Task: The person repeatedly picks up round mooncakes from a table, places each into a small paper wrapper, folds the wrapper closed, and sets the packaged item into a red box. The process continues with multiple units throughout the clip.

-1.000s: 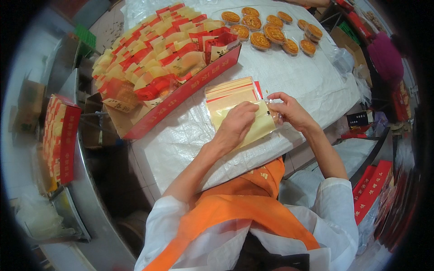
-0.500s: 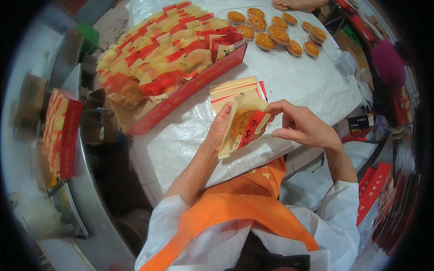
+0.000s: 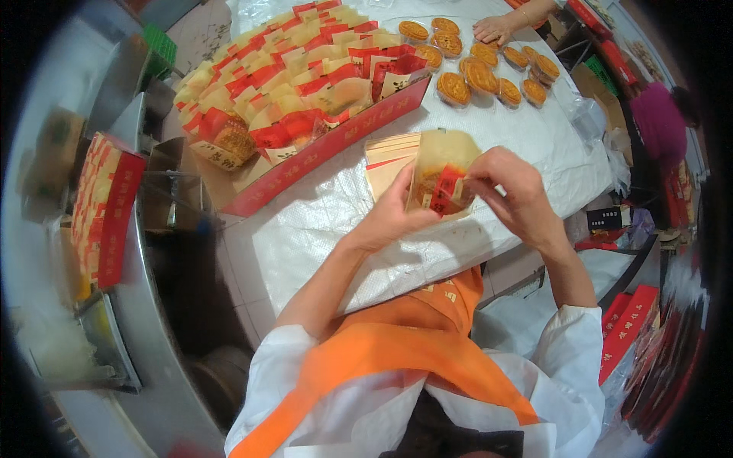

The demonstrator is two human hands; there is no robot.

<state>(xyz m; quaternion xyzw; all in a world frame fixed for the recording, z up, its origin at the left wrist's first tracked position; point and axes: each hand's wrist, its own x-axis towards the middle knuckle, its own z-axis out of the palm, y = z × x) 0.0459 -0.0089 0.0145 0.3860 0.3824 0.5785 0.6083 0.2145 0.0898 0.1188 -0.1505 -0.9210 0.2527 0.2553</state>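
Here, a translucent yellow-and-red packaging pouch [image 3: 441, 179] is held upright above the white woven-cloth surface [image 3: 336, 221] between both hands. The left hand [image 3: 393, 217] is closed on its lower left edge, and the right hand [image 3: 513, 191] is pinched on its right side. Whether a cake already sits inside cannot be told; only a reddish-brown patch shows through the film. Just behind it, a small stack of flat empty pouches [image 3: 389, 156] lies on the surface, so more wrapping appears to remain. Farther back, a long red cardboard tray [image 3: 336, 137] is nearly filled with rows of wrapped yellow-and-red packets [image 3: 282, 76], which suggests much is already done. Beside it, round golden-brown pastries in clear plastic cups [image 3: 481, 65] stand unwrapped, with another person's hand [image 3: 495, 29] resting at their edge. At the left, a red box of further packets [image 3: 103, 206] stands on a metal counter.
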